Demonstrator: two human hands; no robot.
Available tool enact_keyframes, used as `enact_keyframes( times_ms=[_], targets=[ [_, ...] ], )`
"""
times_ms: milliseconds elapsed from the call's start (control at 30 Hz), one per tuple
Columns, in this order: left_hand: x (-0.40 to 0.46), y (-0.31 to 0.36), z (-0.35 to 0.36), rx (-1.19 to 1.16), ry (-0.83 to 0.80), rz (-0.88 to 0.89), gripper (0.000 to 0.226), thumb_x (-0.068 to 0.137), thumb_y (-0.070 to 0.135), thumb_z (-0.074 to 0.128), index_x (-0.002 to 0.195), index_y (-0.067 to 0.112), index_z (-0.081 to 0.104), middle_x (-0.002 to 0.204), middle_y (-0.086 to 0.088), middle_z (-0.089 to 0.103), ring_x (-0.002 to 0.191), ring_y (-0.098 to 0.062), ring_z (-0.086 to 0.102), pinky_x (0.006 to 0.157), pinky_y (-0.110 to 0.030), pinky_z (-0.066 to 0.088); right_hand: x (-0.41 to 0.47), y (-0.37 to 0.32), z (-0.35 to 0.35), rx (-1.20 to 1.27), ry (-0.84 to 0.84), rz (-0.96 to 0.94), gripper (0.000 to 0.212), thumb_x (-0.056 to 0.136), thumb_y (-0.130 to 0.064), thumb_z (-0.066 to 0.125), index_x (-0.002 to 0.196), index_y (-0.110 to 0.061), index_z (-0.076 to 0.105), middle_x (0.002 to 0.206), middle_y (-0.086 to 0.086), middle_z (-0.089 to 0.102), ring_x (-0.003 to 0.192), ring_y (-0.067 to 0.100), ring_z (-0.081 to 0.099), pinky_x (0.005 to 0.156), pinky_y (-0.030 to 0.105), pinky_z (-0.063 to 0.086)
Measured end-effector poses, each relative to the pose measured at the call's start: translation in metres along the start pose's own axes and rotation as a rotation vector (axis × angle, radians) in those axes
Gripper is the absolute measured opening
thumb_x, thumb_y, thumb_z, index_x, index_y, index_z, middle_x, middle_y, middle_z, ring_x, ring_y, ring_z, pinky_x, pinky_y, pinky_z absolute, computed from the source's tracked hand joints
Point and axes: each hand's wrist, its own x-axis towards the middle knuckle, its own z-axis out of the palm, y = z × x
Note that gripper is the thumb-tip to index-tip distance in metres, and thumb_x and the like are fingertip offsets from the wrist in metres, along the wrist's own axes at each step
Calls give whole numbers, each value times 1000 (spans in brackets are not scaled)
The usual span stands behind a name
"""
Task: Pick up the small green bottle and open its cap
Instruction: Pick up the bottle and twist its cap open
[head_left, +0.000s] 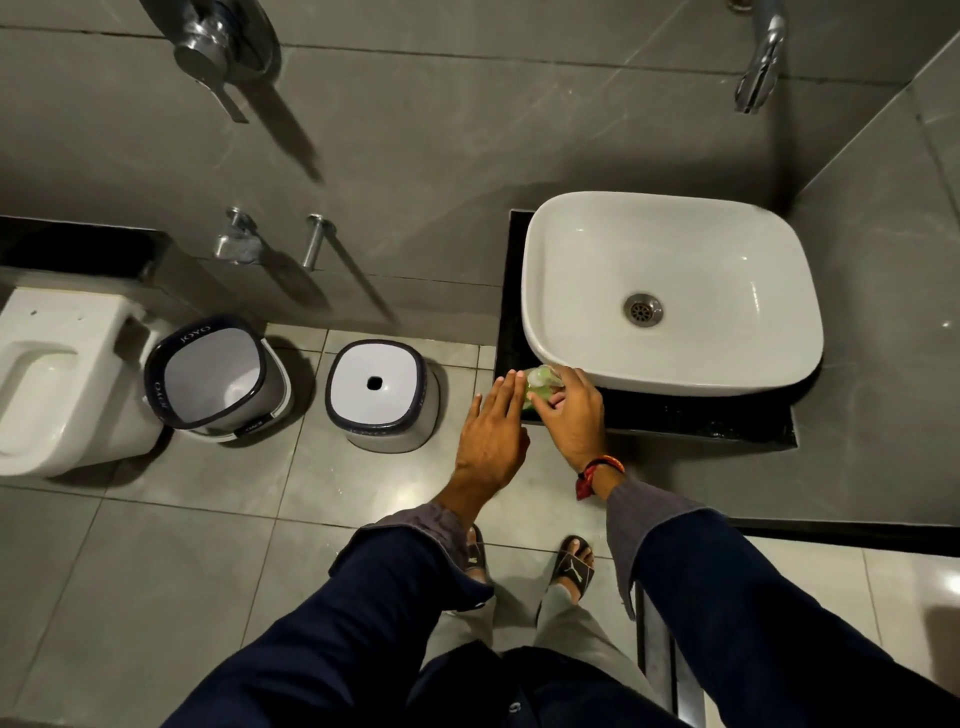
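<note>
"JOYO" on bucket (215, 371) rim — right hand (574, 415) grips green bottle (543, 382).

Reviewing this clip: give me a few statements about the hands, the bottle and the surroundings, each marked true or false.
1. The right hand is closed around the small green bottle. True.
2. The left hand grips the bottle's cap. False: its fingers are stretched out flat beside the bottle, not closed on anything.
3. The bottle is at the front left corner of the black counter, by the white basin. True.
4. The bucket on the floor is full of water. False: it looks empty.
5. An upturned stool stands right of the bucket. True.
</note>
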Motion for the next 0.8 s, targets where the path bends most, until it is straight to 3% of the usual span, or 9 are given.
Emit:
enact_keyframes(
  times_ms=[133, 200, 300, 367, 433, 567, 733, 800],
  targets=[
    [0, -1, 1, 10, 3, 10, 88, 101, 23, 58, 165, 13, 0, 175, -7, 5, 162, -26, 8, 131, -48, 16, -7, -2, 9, 189, 42, 8, 46, 90, -6, 78, 134, -7, 65, 136, 12, 65, 124, 19, 63, 104, 23, 52],
    [0, -2, 2, 14, -1, 12, 86, 102, 23, 57, 165, 13, 1, 175, -7, 4, 162, -26, 8, 131, -48, 17, -6, -6, 14, 273, 84, 87, 35, 90, -11, 79, 124, -8, 69, 121, 10, 72, 111, 18, 70, 94, 19, 57],
    [2, -1, 3, 34, -8, 14, 81, 103, 25, 55, 165, 11, 5, 175, -7, 3, 162, -27, 7, 131, -47, 18, -2, -6, 20, 315, 143, 182, 30, 87, -23, 83, 110, -13, 66, 90, -3, 70, 80, 1, 68, 69, 10, 57],
    [3, 0, 2, 25, -9, 6, 80, 104, 25, 55, 165, 12, 6, 175, -6, 3, 162, -27, 8, 131, -47, 17, -2, -6, 23, 328, 167, 188, 32, 86, -27, 85, 107, -14, 65, 85, -8, 67, 76, -4, 65, 64, 6, 53],
    [2, 0, 2, 6, 1, 1, 81, 103, 22, 55, 165, 13, 5, 175, -5, 3, 162, -26, 8, 131, -47, 17, -4, -5, 23, 337, 158, 158, 34, 87, -23, 83, 115, -15, 65, 93, -4, 69, 81, 2, 68, 71, 11, 58],
    [1, -2, 5, -1, 5, -2, 85, 101, 16, 54, 165, 17, -1, 175, -3, 1, 162, -27, 8, 131, -48, 17, -8, 0, 18, 332, 99, 54, 40, 91, -8, 76, 129, -11, 68, 126, 8, 68, 112, 17, 69, 98, 27, 61],
    [2, -4, 8, 32, 1, 6, 86, 99, 12, 55, 166, 17, 1, 175, -2, -1, 162, -26, 5, 131, -48, 17, -4, 3, 15, 274, 119, 126, 31, 89, -20, 81, 114, -9, 65, 101, 12, 71, 90, 22, 70, 80, 37, 66],
    [2, -3, 8, 24, 2, 6, 86, 98, 11, 55, 166, 17, 1, 175, -2, -1, 162, -26, 4, 131, -48, 16, -6, 1, 14, 254, 134, 123, 38, 86, -24, 84, 116, -9, 65, 109, 11, 68, 95, 20, 68, 84, 38, 66]
  ],
)
